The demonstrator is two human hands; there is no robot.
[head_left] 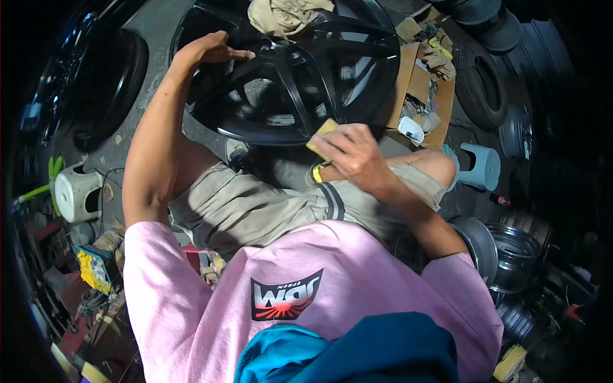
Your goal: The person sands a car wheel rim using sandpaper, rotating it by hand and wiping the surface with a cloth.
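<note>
A black multi-spoke car wheel rim (290,80) sits tilted in front of my knees. My left hand (220,51) rests on its upper left part, a finger stretched towards the hub; the other fingers are partly hidden. In my right hand (354,150), fingers are closed around a flat yellowish pad (324,133), perhaps a sponge or folded sandpaper. That hand is at the rim's lower edge; whether the pad touches the rim I cannot tell. A crumpled beige cloth (284,16) lies on the top of the rim.
An open cardboard box (440,118) of scraps stands right of the rim. Tires (479,86) lie beyond it. A blue-grey stool (479,166) is at the right, a white stool (78,191) at the left. Metal rims (511,255) are stacked near my right elbow.
</note>
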